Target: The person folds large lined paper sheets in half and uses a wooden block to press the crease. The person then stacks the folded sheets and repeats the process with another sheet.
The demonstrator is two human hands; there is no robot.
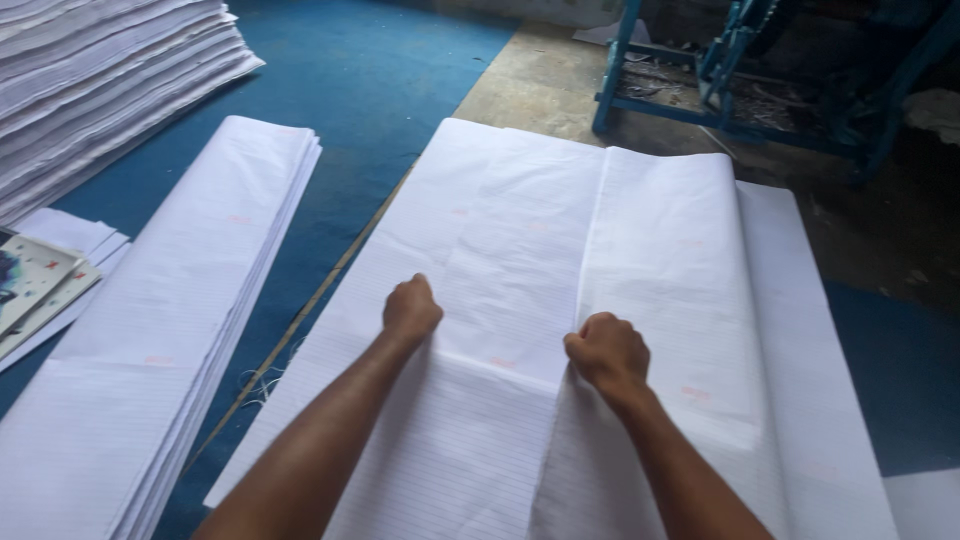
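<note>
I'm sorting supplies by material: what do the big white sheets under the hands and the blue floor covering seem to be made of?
The white sheets look like thin matte paper: faint ruled lines, soft creases, a curling folded edge. The blue floor covering looks like low-pile carpet or felt, dull and fuzzy, though the view leaves that open.

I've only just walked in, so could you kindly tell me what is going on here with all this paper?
A person presses both fists onto a large sheet of ruled paper lying on the floor. The left hand rests on the flat part; the right hand sits at the edge of a folded-over flap. A folded stack lies to the left.
</note>
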